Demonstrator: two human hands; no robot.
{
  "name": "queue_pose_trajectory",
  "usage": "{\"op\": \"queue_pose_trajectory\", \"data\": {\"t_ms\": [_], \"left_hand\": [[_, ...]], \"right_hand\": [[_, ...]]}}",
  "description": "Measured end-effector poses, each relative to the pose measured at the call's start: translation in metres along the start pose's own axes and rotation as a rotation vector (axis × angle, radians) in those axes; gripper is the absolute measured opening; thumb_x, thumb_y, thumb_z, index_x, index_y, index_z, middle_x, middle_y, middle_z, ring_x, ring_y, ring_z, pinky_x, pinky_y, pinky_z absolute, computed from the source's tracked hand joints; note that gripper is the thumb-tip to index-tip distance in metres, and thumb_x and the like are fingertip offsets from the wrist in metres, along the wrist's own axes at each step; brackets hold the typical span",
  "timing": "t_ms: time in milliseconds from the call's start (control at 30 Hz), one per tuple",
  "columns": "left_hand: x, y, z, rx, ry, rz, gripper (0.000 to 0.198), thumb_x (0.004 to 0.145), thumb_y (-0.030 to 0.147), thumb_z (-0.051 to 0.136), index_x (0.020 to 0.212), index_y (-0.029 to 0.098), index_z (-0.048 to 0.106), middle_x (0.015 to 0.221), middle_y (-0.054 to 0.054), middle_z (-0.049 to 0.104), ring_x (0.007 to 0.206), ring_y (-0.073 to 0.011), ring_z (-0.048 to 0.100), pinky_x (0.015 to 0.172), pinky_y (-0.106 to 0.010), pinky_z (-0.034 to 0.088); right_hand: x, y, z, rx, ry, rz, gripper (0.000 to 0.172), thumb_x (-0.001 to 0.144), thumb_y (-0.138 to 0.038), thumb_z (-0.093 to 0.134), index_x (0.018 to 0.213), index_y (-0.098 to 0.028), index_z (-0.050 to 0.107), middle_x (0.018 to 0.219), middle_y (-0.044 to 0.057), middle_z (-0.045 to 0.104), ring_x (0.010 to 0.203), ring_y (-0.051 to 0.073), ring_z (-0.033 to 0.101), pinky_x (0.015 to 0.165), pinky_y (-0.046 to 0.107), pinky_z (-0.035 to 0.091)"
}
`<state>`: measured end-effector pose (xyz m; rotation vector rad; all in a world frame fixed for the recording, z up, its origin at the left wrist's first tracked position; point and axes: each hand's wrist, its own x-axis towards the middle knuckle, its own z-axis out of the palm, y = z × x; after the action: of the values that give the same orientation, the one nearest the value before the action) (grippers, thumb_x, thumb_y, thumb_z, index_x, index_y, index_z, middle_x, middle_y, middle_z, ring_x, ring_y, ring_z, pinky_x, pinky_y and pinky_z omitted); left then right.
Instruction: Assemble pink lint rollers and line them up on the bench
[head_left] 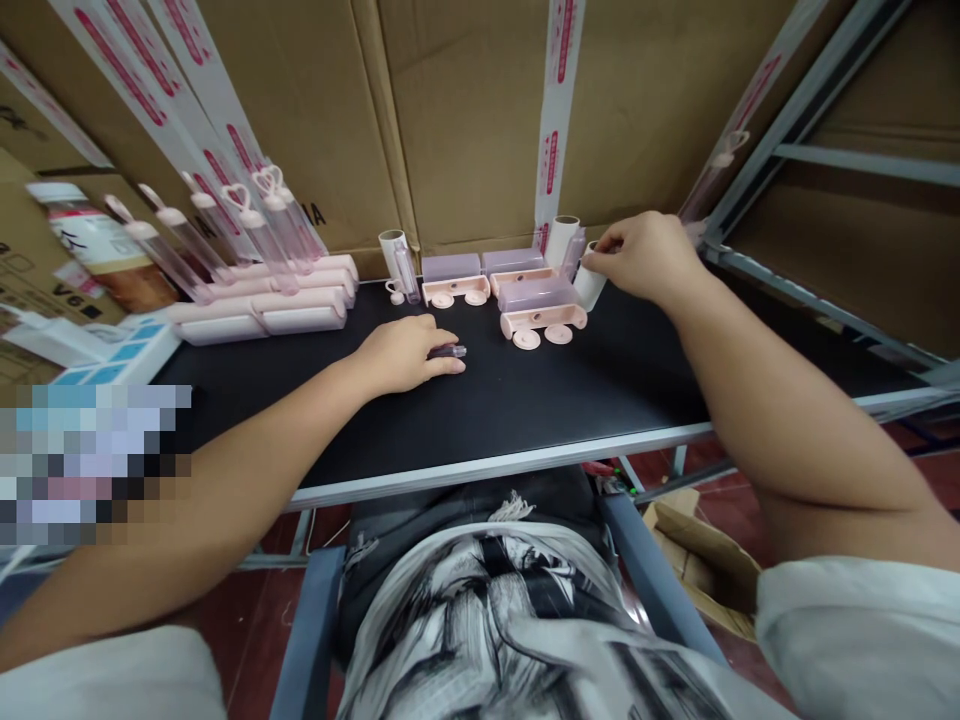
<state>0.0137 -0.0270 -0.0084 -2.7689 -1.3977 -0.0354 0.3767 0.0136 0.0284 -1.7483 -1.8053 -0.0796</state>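
Observation:
My left hand rests on the black table with its fingers curled over a small clear purple piece. My right hand reaches to the back of the table and pinches a white roll beside a pink base with a clear purple cover. Two more pink bases with purple covers stand behind it, with another white roll and a white roll with a clear piece.
Assembled pink rollers with heart-topped handles lie in a row at the back left. Taped cardboard boxes wall the back. A grey metal shelf frame stands at the right. A blue and white box sits at the left.

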Motion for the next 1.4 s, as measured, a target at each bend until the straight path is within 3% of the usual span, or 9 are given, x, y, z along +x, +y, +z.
{"op": "queue_pose_trajectory", "data": {"t_ms": [300,467,633,833,967,1033,1167,1300,1400], "left_hand": [[0.002,-0.020,-0.002,-0.308,0.172,0.030,0.077,0.103,0.081,0.041,0.128,0.020,0.082,0.113,-0.013,0.080,0.103,-0.0288,0.075,0.093,-0.038,0.056],[0.006,-0.041,0.000,-0.717,0.309,-0.103,0.097,0.094,0.096,0.035,0.113,0.014,0.083,0.093,-0.013,0.079,0.079,-0.0227,0.073,0.073,-0.034,0.057],[0.006,-0.046,-0.006,-0.879,0.373,-0.087,0.086,0.097,0.090,0.045,0.103,0.013,0.084,0.084,-0.013,0.078,0.073,-0.0209,0.072,0.069,-0.033,0.058],[0.000,-0.036,-0.014,-0.811,0.538,0.090,0.083,0.100,0.084,0.048,0.141,0.016,0.073,0.125,-0.018,0.080,0.112,-0.0293,0.076,0.097,-0.044,0.062],[-0.002,-0.008,-0.015,-0.684,0.558,0.362,0.118,0.069,0.085,0.087,0.165,0.026,0.051,0.160,-0.020,0.063,0.142,-0.0404,0.065,0.117,-0.054,0.055],[-0.003,0.009,-0.016,-0.666,0.612,0.413,0.110,0.069,0.081,0.090,0.159,0.027,0.056,0.160,-0.019,0.063,0.145,-0.0403,0.064,0.120,-0.055,0.052],[-0.010,0.026,-0.021,-0.716,0.714,0.384,0.070,0.083,0.071,0.086,0.130,0.021,0.071,0.132,-0.014,0.078,0.122,-0.0304,0.076,0.109,-0.045,0.058],[-0.014,0.018,-0.028,-0.807,0.818,0.329,0.065,0.076,0.076,0.088,0.107,0.021,0.071,0.101,-0.006,0.079,0.091,-0.0228,0.075,0.088,-0.038,0.061],[-0.014,0.012,-0.030,-0.872,0.817,0.312,0.063,0.080,0.080,0.081,0.100,0.021,0.069,0.090,-0.004,0.076,0.079,-0.0199,0.071,0.080,-0.036,0.059]], "right_hand": [[-0.004,-0.002,-0.030,0.006,0.182,0.043,0.010,0.082,-0.022,0.076,0.077,-0.020,0.068,0.066,0.004,0.058,0.066,0.018,0.049,0.072,0.039,0.040],[-0.020,-0.017,-0.032,0.294,0.391,-0.103,0.014,0.085,-0.026,0.074,0.076,-0.022,0.064,0.070,0.002,0.056,0.067,0.016,0.046,0.069,0.038,0.039],[-0.039,-0.038,-0.018,0.544,0.387,-0.214,0.027,0.090,-0.040,0.077,0.074,-0.024,0.063,0.069,0.001,0.053,0.067,0.018,0.045,0.066,0.038,0.038],[-0.048,-0.052,0.009,1.041,0.095,-0.216,0.047,0.087,-0.064,0.086,0.079,-0.026,0.058,0.061,-0.004,0.046,0.052,0.014,0.042,0.048,0.030,0.035],[-0.059,-0.070,0.021,1.361,-0.281,-0.081,0.057,0.077,-0.066,0.094,0.080,-0.025,0.054,0.057,-0.007,0.046,0.045,0.010,0.042,0.039,0.023,0.031],[-0.066,-0.080,0.026,1.399,-0.446,-0.049,0.061,0.071,-0.067,0.097,0.078,-0.024,0.054,0.056,-0.007,0.047,0.045,0.010,0.044,0.038,0.023,0.032],[-0.067,-0.082,0.031,1.163,-0.544,-0.121,0.058,0.085,-0.073,0.082,0.076,-0.022,0.059,0.058,-0.003,0.055,0.045,0.010,0.044,0.042,0.026,0.033],[-0.054,-0.063,0.025,0.548,-0.343,-0.379,0.037,0.094,-0.045,0.074,0.070,-0.018,0.067,0.062,0.000,0.060,0.057,0.012,0.048,0.059,0.029,0.036],[-0.048,-0.052,0.022,0.159,-0.438,-0.447,0.025,0.091,-0.029,0.067,0.071,-0.017,0.073,0.066,0.003,0.068,0.062,0.015,0.055,0.066,0.031,0.038]]}}
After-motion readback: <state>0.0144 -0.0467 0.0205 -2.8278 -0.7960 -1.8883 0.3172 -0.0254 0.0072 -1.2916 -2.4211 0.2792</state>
